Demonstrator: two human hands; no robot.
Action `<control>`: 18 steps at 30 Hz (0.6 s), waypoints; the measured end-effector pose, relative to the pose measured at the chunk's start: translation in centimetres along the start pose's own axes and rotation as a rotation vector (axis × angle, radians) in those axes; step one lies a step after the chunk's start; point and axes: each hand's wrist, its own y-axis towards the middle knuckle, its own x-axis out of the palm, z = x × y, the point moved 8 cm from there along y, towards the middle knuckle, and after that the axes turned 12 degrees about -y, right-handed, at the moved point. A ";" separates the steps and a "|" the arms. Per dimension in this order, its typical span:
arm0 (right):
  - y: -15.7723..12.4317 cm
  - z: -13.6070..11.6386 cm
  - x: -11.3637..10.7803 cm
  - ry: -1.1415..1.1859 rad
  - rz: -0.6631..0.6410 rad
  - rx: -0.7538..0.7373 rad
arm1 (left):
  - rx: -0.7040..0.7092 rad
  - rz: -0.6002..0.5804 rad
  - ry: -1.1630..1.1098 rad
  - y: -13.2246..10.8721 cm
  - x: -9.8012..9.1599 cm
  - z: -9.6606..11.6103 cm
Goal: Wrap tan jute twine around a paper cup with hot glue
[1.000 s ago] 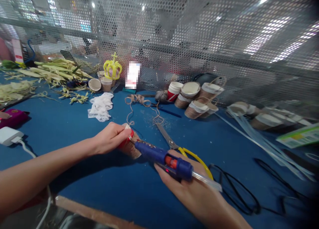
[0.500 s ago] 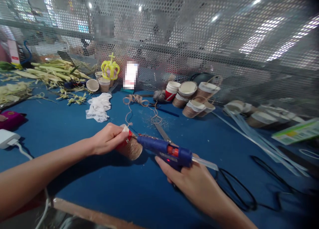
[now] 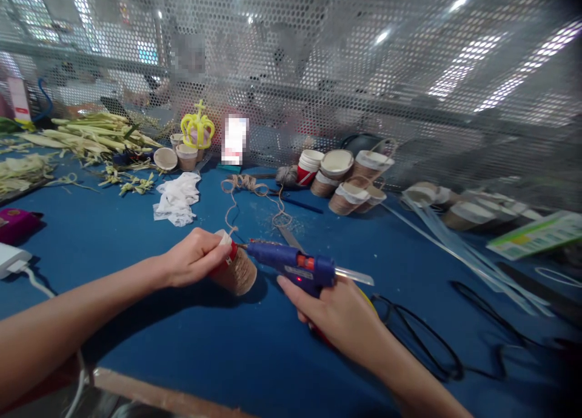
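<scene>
My left hand (image 3: 197, 257) grips a red and white paper cup (image 3: 231, 255), tilted on its side. Brown twine wraps the lower part of the cup, and a loose strand of twine (image 3: 231, 211) runs from it to a tangle farther back. In my right hand (image 3: 334, 306) is a blue hot glue gun (image 3: 291, 260), its red light lit and a clear glue stick (image 3: 357, 275) poking from the rear. The gun's nozzle meets the cup's red side, close to my left fingers. A flat metal blade or ruler (image 3: 290, 238) lies behind the gun.
Twine-wrapped cups (image 3: 348, 197) stand at the back right, beside clear glue sticks (image 3: 473, 266). A black cable (image 3: 422, 339) loops at right. Crumpled white cloth (image 3: 177, 199), a yellow crown (image 3: 197, 127) and pale husks (image 3: 91, 136) lie at left. Perforated metal mesh (image 3: 309, 60) closes the back.
The glue gun and my right hand have shifted slightly left, with the nozzle still at the cup. My left hand keeps its hold. The whole view has shifted a little.
</scene>
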 end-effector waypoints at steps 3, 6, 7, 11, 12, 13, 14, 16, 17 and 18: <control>0.3 0.4 0.3 0.076 -0.026 0.129 | -0.011 -0.010 0.008 0.0 0.1 -0.1; 0.4 0.7 0.3 0.150 -0.080 0.186 | -0.040 -0.017 -0.004 -0.2 0.3 -0.3; 0.4 0.8 0.1 0.167 -0.100 0.193 | -0.052 -0.020 -0.013 -0.2 0.3 -0.4; 0.8 2.3 -2.1 0.225 -0.068 0.213 | -0.120 -0.013 -0.045 -0.2 0.2 -1.1; 1.1 3.0 -3.0 0.244 -0.016 0.230 | -0.133 -0.009 -0.051 -0.2 0.2 -1.2; 1.4 4.0 -4.1 0.255 0.051 0.262 | -0.143 -0.004 -0.057 -0.2 0.2 -1.3; 1.7 5.1 -5.2 0.257 0.139 0.297 | -0.151 0.001 -0.061 -0.2 0.1 -1.4; 2.3 7.7 -6.8 0.239 0.277 0.400 | -0.167 0.010 -0.069 -0.2 0.1 -1.5; 2.8 8.9 -7.1 0.222 0.307 0.437 | -0.174 0.013 -0.073 -0.3 0.1 -1.5; 3.2 9.9 -7.2 0.210 0.323 0.463 | -0.176 0.013 -0.077 -0.3 0.1 -1.5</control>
